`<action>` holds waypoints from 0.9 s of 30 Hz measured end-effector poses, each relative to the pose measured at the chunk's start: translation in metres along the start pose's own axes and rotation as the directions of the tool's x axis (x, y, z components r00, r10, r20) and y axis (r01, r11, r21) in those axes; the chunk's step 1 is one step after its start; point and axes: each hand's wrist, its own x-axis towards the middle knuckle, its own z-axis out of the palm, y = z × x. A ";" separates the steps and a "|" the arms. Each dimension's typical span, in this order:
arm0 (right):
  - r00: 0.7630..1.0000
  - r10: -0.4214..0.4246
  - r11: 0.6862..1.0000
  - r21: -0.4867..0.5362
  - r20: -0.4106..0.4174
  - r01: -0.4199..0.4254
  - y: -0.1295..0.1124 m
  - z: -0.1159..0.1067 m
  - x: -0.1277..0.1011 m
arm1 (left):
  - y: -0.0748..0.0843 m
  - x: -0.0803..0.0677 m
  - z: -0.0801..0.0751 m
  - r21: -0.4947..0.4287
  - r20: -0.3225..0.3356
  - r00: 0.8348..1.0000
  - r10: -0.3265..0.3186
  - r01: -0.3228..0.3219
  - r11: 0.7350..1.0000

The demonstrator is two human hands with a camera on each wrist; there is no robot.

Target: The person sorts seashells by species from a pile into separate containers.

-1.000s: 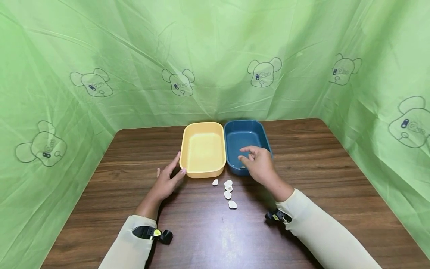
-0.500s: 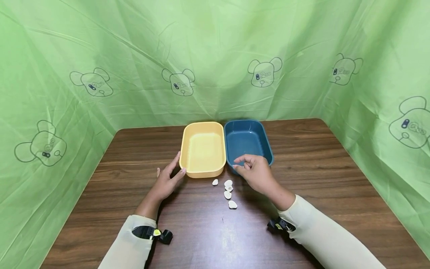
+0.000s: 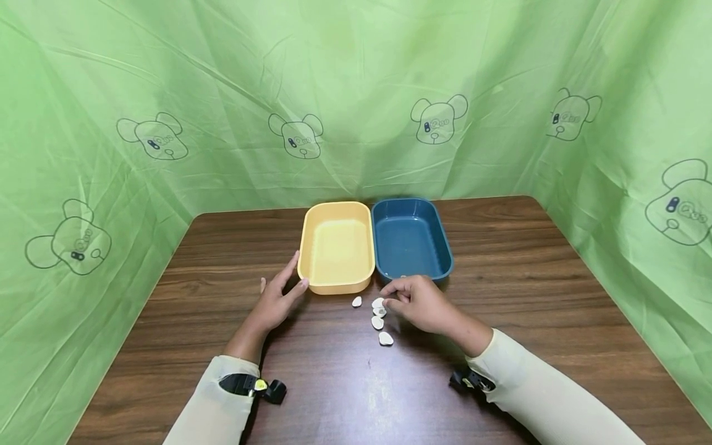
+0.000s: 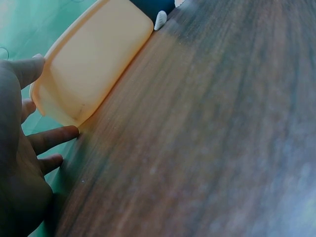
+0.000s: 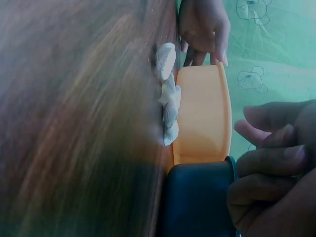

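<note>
Several small white shell-like pieces [image 3: 378,312] lie in a loose cluster on the brown table [image 3: 345,383], just in front of a yellow tray [image 3: 336,246] and a blue tray [image 3: 410,238] set side by side. My right hand [image 3: 387,298] hovers low over the cluster, its curled fingertips right beside the nearest piece. In the right wrist view the right hand [image 5: 249,148] has nothing between thumb and fingers, and the pieces [image 5: 168,98] lie beyond it. My left hand [image 3: 280,290] rests flat on the table with straight fingers against the yellow tray's [image 4: 94,64] near left corner.
A green curtain [image 3: 356,93] printed with bear faces closes in the table on the back and both sides. Bare wood stretches left and right of the trays and toward me. Both trays look empty from the head view.
My right hand has drawn back from over the blue tray and come down to the white pieces in front of it. The left hand and both trays have stayed put.
</note>
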 end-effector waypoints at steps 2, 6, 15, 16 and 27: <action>1.000 -0.007 1.000 -0.008 0.022 0.007 0.001 -0.001 0.000 | 0.000 0.000 0.000 0.002 -0.001 1.000 0.002 -0.002 1.000; 0.998 0.004 1.000 -0.012 0.068 -0.003 0.005 -0.003 0.001 | 0.001 0.000 0.000 0.003 -0.006 1.000 0.003 -0.003 1.000; 0.991 0.034 0.999 -0.010 0.131 -0.033 0.020 -0.001 0.005 | 0.000 0.001 0.001 -0.002 -0.007 1.000 0.006 -0.006 1.000; 0.990 0.030 1.000 -0.006 0.137 -0.030 0.021 -0.001 0.005 | -0.001 0.001 0.001 -0.001 -0.009 1.000 0.005 -0.005 1.000; 0.975 0.005 1.000 -0.030 0.224 0.002 0.029 0.002 0.007 | -0.001 0.000 0.001 0.005 -0.008 1.000 0.005 -0.004 1.000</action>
